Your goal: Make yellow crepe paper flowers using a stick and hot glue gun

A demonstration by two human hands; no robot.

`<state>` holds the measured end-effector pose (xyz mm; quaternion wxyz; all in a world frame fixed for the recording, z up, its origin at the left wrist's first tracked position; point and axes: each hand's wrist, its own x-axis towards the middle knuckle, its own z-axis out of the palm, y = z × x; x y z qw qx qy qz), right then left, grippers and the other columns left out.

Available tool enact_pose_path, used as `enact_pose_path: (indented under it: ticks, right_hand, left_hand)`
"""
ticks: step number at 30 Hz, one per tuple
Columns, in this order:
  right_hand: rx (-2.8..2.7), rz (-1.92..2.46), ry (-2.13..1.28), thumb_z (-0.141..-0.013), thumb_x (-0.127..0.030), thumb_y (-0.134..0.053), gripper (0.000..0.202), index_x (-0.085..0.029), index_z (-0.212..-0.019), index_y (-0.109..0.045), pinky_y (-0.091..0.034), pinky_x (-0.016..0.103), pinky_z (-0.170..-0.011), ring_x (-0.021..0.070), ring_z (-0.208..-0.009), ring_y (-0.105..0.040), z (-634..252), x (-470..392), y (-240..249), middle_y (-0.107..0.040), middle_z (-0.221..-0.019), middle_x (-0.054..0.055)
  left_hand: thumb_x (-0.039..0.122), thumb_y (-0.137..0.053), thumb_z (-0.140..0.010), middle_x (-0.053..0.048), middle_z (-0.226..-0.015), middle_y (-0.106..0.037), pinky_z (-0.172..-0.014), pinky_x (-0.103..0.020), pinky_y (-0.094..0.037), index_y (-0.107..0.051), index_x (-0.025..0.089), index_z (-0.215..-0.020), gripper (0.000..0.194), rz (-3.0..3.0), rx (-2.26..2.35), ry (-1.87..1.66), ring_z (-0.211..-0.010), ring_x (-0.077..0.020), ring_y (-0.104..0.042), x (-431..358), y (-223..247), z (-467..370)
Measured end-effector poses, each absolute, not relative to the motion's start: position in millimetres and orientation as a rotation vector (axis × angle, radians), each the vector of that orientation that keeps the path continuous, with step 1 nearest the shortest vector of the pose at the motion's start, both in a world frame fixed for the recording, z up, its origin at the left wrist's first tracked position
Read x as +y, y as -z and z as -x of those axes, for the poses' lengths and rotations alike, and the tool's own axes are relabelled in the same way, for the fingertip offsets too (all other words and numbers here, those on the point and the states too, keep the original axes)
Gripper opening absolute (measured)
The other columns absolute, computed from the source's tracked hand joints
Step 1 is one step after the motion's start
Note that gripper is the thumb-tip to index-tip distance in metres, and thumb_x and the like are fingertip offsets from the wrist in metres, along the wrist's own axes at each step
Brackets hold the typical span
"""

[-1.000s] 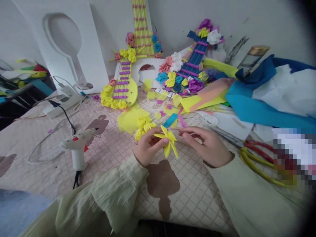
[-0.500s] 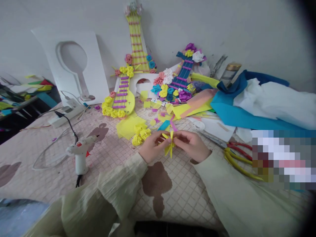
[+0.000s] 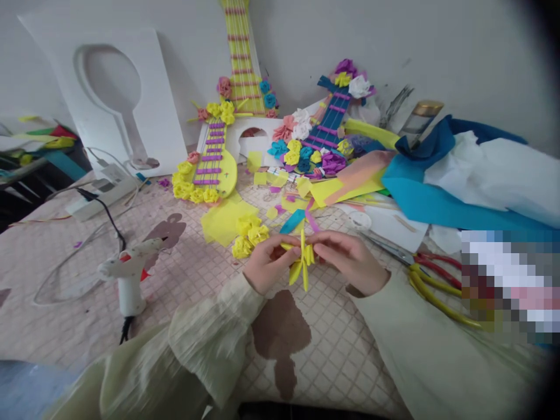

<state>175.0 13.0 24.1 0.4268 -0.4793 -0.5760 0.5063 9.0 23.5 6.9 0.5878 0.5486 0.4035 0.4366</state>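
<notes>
Pointed petals of a yellow paper flower (image 3: 305, 262) stand out between my two hands, above the patterned table. My left hand (image 3: 270, 262) pinches the flower from the left, thumb and fingers together. From the right, my right hand (image 3: 350, 259) has its thumb and fingertips closed on the flower's other side. Just behind my left hand lie several crumpled yellow paper flowers (image 3: 248, 235), next to flat yellow paper sheets (image 3: 223, 220). A blue paper strip (image 3: 293, 221) is beyond my fingertips.
A white glue gun (image 3: 131, 277) with its cable stands at the left. Scissors (image 3: 394, 251) and yellow-handled pliers (image 3: 437, 297) lie at the right. Decorated paper instruments (image 3: 214, 166) and a white cut-out board (image 3: 160, 111) stand at the back.
The view has shifted slightly. The yellow flower has turned a little between my fingers, and more of its folded petals show near my right hand.
</notes>
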Motion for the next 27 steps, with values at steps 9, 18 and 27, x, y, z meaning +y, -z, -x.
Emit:
enact_pose_path:
  ticks: [9, 18, 27]
  right_hand:
    - [-1.596, 1.166, -1.120, -0.073, -0.028, -0.061, 0.010, -0.018, -0.074, -0.060, -0.049, 0.027, -0.062, 0.0136, -0.068, -0.058, -172.0, 5.8, -19.8, -0.063, -0.072, 0.002]
    - [-1.647, 1.148, -1.046, -0.073, -0.019, -0.056, 0.006, -0.019, -0.075, -0.062, -0.050, 0.027, -0.066, 0.0141, -0.073, -0.061, -170.9, 4.2, -20.6, -0.066, -0.078, 0.003]
    - [-1.642, 1.164, -1.088, -0.075, -0.025, -0.058, 0.010, -0.018, -0.068, -0.060, -0.049, 0.029, -0.066, 0.0156, -0.073, -0.059, -169.3, 2.2, -22.5, -0.063, -0.072, 0.003]
  left_hand:
    - [0.026, -0.065, -0.068, -0.002, -0.075, -0.062, -0.056, -0.019, -0.045, -0.064, 0.014, -0.079, 0.016, -1.290, 0.902, -1.037, -0.061, -0.0087, -0.054, 18.8, -9.8, -5.7]
    - [0.023, -0.069, -0.063, -0.002, -0.074, -0.061, -0.059, -0.021, -0.046, -0.062, 0.013, -0.080, 0.021, -1.261, 0.882, -1.047, -0.063, -0.0093, -0.055, 17.5, -10.8, -8.8]
    - [0.024, -0.066, -0.069, -0.004, -0.081, -0.063, -0.061, -0.021, -0.047, -0.063, 0.014, -0.084, 0.018, -1.363, 0.913, -1.125, -0.069, -0.0114, -0.057, 15.7, -8.0, -5.7]
